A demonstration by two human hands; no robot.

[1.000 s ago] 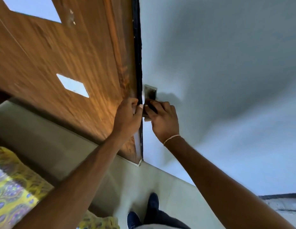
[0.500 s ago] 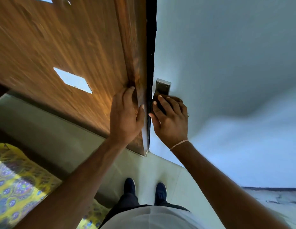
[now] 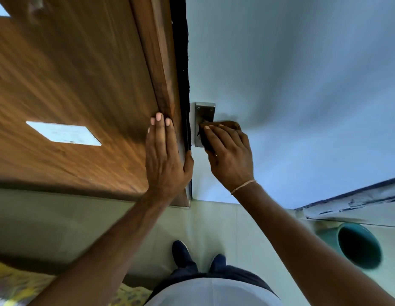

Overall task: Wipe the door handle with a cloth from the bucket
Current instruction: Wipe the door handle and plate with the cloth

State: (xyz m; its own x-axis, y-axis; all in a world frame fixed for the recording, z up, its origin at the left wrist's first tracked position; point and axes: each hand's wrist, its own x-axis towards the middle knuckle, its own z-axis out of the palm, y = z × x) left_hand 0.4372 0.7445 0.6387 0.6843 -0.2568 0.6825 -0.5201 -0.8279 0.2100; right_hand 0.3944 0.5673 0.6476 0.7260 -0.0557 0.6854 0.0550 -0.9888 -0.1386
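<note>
A metal door handle plate [image 3: 204, 111] is fixed on the pale blue door face, just right of the door's dark edge. My right hand [image 3: 230, 153] presses a brown cloth [image 3: 227, 124] over the lower part of the plate, hiding the lever. My left hand [image 3: 164, 157] lies flat, fingers together, on the wooden door [image 3: 81, 85], its thumb hooked round the door's edge. The teal bucket [image 3: 358, 245] stands on the floor at the lower right.
The pale blue door face [image 3: 302, 96] fills the right side. Pale floor tiles [image 3: 214, 224] lie below, with my dark shoes [image 3: 181, 253] on them. A yellow patterned fabric [image 3: 15, 286] shows at the bottom left. A chipped painted ledge [image 3: 357, 202] runs above the bucket.
The view has shifted, bringing the bucket into sight. My left hand has gone from gripping the door edge to lying flat on the wood. My right hand with the cloth has stayed on the handle.
</note>
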